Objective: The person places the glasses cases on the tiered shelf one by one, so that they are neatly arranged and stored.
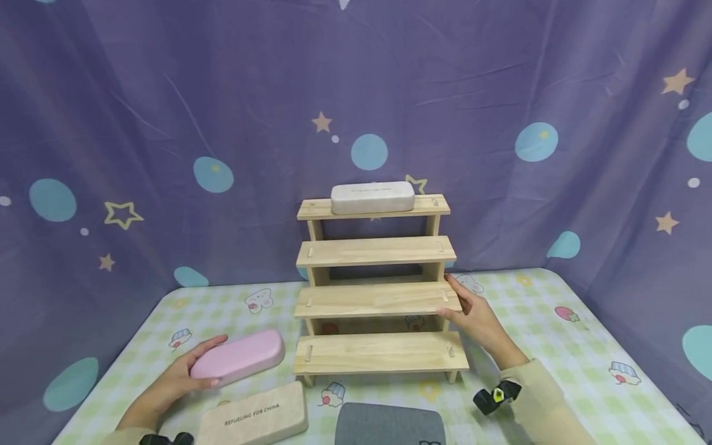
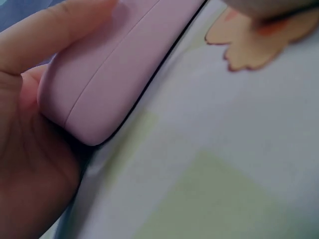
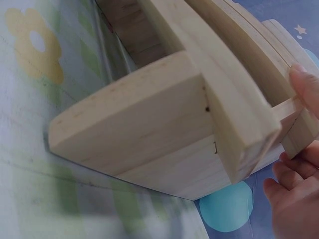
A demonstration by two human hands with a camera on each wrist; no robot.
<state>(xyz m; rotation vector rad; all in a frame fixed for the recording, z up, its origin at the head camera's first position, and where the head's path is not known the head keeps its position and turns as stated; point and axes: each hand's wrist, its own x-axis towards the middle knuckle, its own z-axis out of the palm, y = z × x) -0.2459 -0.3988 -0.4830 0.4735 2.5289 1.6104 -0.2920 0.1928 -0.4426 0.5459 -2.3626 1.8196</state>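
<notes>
A pink eyeglass case lies on the table to the left of a stepped wooden rack. My left hand grips its near left end, thumb along the front side and fingers round the back. In the left wrist view the thumb presses the side of the case, near its seam line. My right hand holds the right end of the rack's second step from the bottom, thumb in front and fingers behind. A white eyeglass case sits on the top step; the three lower steps hold nothing.
Near the front edge lie a beige eyeglass case with printed letters and a grey case, partly cut off by the frame. A checked cloth covers the table. Purple curtain hangs close behind the rack and at both sides.
</notes>
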